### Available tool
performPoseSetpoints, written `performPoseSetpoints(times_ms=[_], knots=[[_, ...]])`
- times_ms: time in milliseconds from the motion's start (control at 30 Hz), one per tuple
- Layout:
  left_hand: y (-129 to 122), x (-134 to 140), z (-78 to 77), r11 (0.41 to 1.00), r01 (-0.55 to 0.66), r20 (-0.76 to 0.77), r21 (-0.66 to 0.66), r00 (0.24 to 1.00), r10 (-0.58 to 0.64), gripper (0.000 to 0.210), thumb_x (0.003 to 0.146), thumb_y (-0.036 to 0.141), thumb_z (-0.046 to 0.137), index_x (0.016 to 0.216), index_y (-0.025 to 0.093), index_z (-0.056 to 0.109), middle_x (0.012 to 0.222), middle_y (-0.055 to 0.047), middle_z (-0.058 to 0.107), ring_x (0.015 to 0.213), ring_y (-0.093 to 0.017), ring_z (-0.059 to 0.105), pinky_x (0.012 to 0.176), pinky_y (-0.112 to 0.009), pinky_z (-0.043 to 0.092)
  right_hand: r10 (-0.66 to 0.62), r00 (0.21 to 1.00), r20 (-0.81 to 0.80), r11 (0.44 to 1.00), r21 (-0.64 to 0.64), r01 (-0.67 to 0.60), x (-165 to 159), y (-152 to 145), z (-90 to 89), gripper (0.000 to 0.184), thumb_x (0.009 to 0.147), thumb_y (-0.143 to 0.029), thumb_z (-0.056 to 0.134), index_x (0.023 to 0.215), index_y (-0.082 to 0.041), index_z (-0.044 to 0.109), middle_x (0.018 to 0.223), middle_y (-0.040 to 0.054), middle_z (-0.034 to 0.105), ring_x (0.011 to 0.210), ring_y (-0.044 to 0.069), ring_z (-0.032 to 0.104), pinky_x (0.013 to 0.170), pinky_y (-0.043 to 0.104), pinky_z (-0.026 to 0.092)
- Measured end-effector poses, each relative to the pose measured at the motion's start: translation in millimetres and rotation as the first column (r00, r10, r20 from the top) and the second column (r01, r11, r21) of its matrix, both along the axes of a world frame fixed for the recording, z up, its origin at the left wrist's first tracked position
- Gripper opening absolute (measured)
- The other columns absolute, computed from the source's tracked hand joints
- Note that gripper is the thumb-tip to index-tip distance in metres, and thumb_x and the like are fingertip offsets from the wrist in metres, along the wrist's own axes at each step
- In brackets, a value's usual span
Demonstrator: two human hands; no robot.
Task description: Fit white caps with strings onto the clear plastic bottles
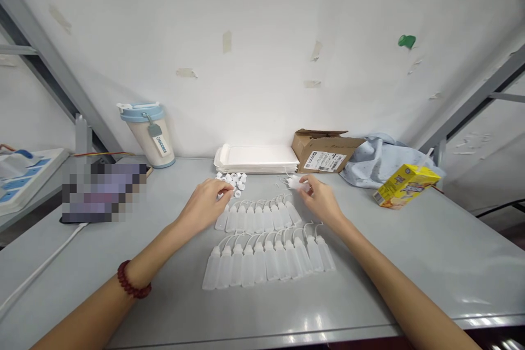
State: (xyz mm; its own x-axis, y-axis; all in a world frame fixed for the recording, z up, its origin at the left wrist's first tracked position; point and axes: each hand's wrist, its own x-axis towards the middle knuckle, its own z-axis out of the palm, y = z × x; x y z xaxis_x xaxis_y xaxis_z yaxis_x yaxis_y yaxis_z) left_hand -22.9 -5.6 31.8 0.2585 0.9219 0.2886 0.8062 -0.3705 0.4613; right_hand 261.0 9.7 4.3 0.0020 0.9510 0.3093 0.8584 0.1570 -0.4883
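Observation:
Two rows of small translucent squeeze bottles with thin bent tubes lie side by side on the grey table: a back row (256, 219) and a front row (258, 262). My left hand (207, 199) has thumb and fingertips pinched together at the left end of the back row, beside a small heap of white caps (233, 179). What is in that pinch, if anything, is too small to make out. Beyond the back row's right end, my right hand (322, 197) is closed on a small translucent bottle (296, 182). Thin tubes stick out to its left.
Flat white trays (256, 157) are stacked against the wall beside an opened cardboard box (328, 150). A light blue cloth (373, 158) and yellow drink carton (406, 186) stand right. At left are a tumbler (150, 134), a phone (106, 191) with its cable, and a power strip (33, 180).

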Motion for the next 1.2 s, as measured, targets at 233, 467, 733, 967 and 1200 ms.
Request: performPoseSetpoints(times_ms=[233, 467, 733, 967, 1200], knots=[[0, 0, -0.7, 1.000, -0.013, -0.059, -0.015, 0.998, 0.013, 0.022, 0.082, 0.026, 0.043, 0.082, 0.019, 0.065, 0.088, -0.005, 0.069, 0.091, -0.024, 0.059, 0.074, -0.034, 0.045, -0.067, 0.985, 0.159, 0.998, 0.007, 0.067, 10, 6, -2.9, 0.016, 0.078, -0.019, 0.053, 0.093, -0.017, 0.057, 0.093, 0.0096, 0.062, 0.073, 0.019, 0.057, 0.060, 0.025, 0.037], [3, -4, -11.4, 0.994, 0.007, -0.106, 0.110, 0.994, 0.005, 0.022, 0.082, 0.024, 0.042, 0.081, 0.019, 0.064, 0.081, -0.005, 0.067, 0.085, -0.025, 0.058, 0.069, -0.035, 0.046, -0.105, 0.978, 0.179, 0.994, 0.036, 0.101, 18, 13, -6.6, 0.016, 0.078, -0.016, 0.053, 0.094, -0.016, 0.058, 0.097, 0.0096, 0.060, 0.075, 0.019, 0.056, 0.065, 0.028, 0.039], [6, -4, -17.3, 0.973, 0.170, -0.099, 0.159, 0.983, -0.156, 0.029, 0.085, 0.012, 0.038, 0.098, 0.019, 0.063, 0.095, -0.006, 0.064, 0.088, -0.023, 0.054, 0.076, -0.037, 0.047, -0.106, 0.977, 0.184, 0.993, 0.069, 0.095, 12, 8, -1.0, 0.020, 0.078, -0.018, 0.053, 0.098, -0.016, 0.057, 0.103, 0.0117, 0.058, 0.083, 0.022, 0.056, 0.064, 0.028, 0.039], [10, -7, -23.1, 0.936, 0.308, -0.258, 0.170, 0.931, -0.259, 0.063, 0.060, -0.013, 0.034, 0.106, 0.020, 0.062, 0.109, -0.007, 0.058, 0.104, -0.024, 0.045, 0.084, -0.039, 0.045, 0.195, 0.981, -0.013, 0.969, -0.152, -0.195, -4, -10, 17.6, 0.016, 0.080, -0.025, 0.048, 0.067, -0.018, 0.054, 0.064, 0.0013, 0.060, 0.058, 0.013, 0.051, 0.055, 0.024, 0.036], [18, -12, -29.4, 0.956, 0.278, -0.277, 0.096, 0.930, -0.242, 0.065, 0.061, -0.011, 0.034, 0.112, 0.019, 0.060, 0.102, -0.008, 0.058, 0.098, -0.023, 0.045, 0.084, -0.038, 0.045, 0.290, 0.956, -0.047, 0.912, -0.288, -0.291, -8, -20, 23.6, 0.020, 0.079, -0.033, 0.049, 0.066, -0.018, 0.051, 0.058, -0.0016, 0.053, 0.053, 0.011, 0.046, 0.048, 0.021, 0.032]])
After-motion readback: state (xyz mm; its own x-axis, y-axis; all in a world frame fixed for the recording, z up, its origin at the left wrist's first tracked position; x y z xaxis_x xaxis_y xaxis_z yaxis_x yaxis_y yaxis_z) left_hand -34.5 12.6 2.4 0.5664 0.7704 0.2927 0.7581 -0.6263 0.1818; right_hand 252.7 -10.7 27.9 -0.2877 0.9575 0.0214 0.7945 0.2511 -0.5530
